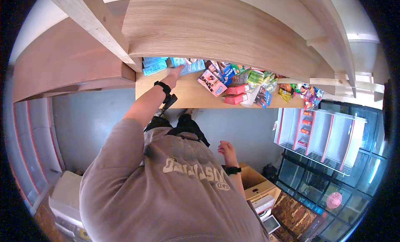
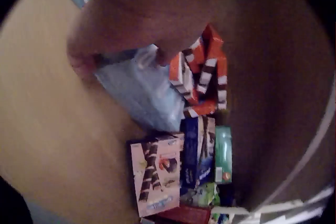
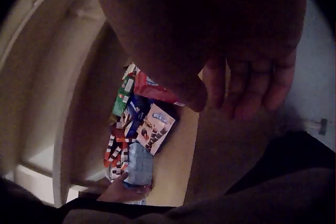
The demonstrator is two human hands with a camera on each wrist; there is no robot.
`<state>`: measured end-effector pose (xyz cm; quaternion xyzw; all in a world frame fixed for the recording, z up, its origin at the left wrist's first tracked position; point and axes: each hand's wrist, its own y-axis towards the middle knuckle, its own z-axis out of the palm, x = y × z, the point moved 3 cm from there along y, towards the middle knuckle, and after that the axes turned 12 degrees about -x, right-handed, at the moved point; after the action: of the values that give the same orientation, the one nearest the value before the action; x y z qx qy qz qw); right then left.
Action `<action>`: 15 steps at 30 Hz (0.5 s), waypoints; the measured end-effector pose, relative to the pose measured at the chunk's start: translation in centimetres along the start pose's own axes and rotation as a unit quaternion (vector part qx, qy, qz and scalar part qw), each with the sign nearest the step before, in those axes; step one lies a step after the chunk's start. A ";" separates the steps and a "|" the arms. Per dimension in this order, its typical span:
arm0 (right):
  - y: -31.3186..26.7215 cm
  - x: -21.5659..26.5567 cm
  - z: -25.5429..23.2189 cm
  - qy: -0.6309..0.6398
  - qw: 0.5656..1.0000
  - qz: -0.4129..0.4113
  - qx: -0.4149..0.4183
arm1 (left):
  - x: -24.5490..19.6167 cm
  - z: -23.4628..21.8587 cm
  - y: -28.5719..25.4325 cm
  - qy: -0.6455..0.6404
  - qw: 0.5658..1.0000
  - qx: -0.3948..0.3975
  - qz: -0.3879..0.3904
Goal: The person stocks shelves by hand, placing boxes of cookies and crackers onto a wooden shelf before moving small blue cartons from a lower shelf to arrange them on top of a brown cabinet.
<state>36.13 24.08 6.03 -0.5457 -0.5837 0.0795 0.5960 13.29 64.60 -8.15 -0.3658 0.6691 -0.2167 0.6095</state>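
My left hand (image 1: 174, 73) reaches over the wooden shelf board. In the left wrist view, this hand (image 2: 142, 19) has its thumb and fingers around the edge of a light blue pack (image 2: 152, 95), which lies on the board. An orange, brown and white striped pack (image 2: 218, 71) and a pink box (image 2: 157, 174) are close by. The right wrist view also shows the left hand (image 3: 123, 191) at the light blue pack (image 3: 140, 163). My right hand (image 1: 226, 148) hangs below the board's edge in front of the body. Its fingers (image 3: 249, 85) are loosely bent, holding nothing.
More light blue packs (image 1: 154, 67) lie at the board's left end. Red boxes (image 1: 235, 98), a pink box (image 1: 211, 83) and colourful snack bags (image 1: 308, 94) lie to the right. An upper wooden panel (image 1: 216, 29) overhangs the board (image 1: 187, 92). A white rack (image 1: 318, 135) stands at the right.
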 end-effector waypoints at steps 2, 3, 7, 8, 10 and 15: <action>0.2 0.2 -0.1 0.013 1.000 0.001 0.007 | -0.1 0.2 0.8 0.072 0.987 -0.115 0.089; 0.3 0.3 -0.2 0.013 1.000 -0.001 0.008 | -0.8 0.4 0.2 0.070 0.987 -0.116 0.090; 1.4 0.9 0.0 0.008 1.000 -0.009 0.009 | -3.4 0.6 3.2 -0.021 0.952 -0.241 0.190; 1.6 1.1 0.0 -0.003 1.000 -0.013 0.004 | -3.2 1.0 5.0 -0.068 0.955 -0.198 0.209; 2.5 1.1 0.0 0.001 1.000 -0.009 0.012 | -2.1 -1.6 4.5 -0.069 0.960 -0.172 0.208; 3.4 2.1 0.3 0.000 0.999 -0.025 0.024 | -4.4 -0.9 3.4 -0.075 0.977 -0.030 0.198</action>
<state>38.37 27.17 4.67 -0.5162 -0.5953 0.0782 0.6108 11.57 69.89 -7.62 -0.2594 0.6867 -0.0429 0.6777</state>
